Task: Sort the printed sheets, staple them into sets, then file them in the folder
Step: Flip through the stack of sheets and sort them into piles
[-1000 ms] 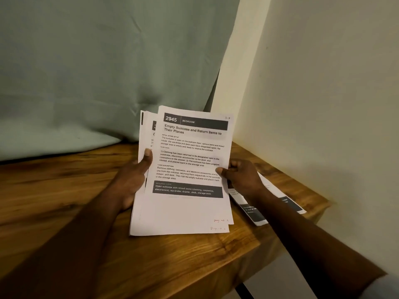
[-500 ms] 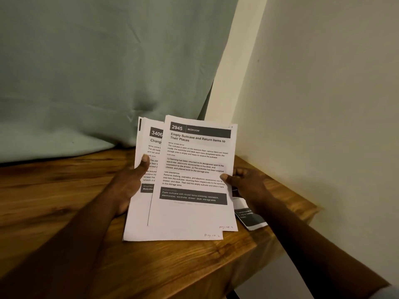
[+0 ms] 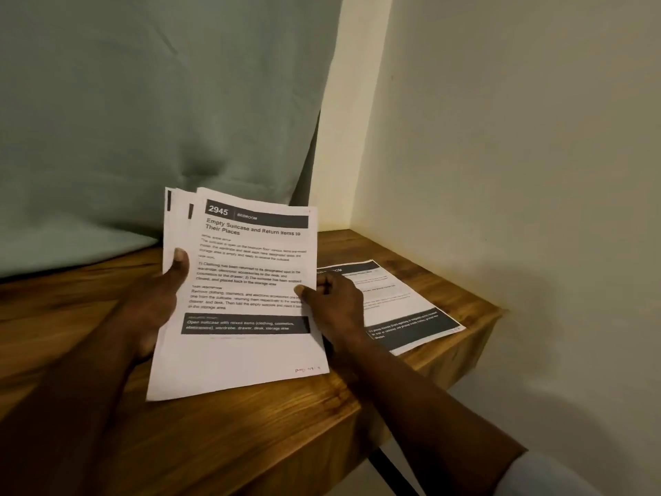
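A stack of printed sheets (image 3: 246, 356) is held up over the wooden desk (image 3: 250, 434), its lower edge near the desk top. The top sheet is headed "2945 Bedroom, Empty Suitcase and Return Items to Their Places". My left hand (image 3: 157, 298) grips the stack's left edge with the thumb on the front. My right hand (image 3: 332, 302) pinches the top sheet's right edge between thumb and curled fingers. Edges of other sheets peek out behind at the top left. A separate printed sheet (image 3: 400, 306) lies flat on the desk to the right.
A grey-green curtain (image 3: 161, 112) hangs behind the desk. A cream wall (image 3: 518, 155) closes the right side. The desk's right edge and front corner drop off near the flat sheet. No stapler or folder is in view.
The fanned-out top sheet has been drawn back over the stack, covering the "3406" sheet. The view shifted left, so more of the flat sheet on the desk shows.
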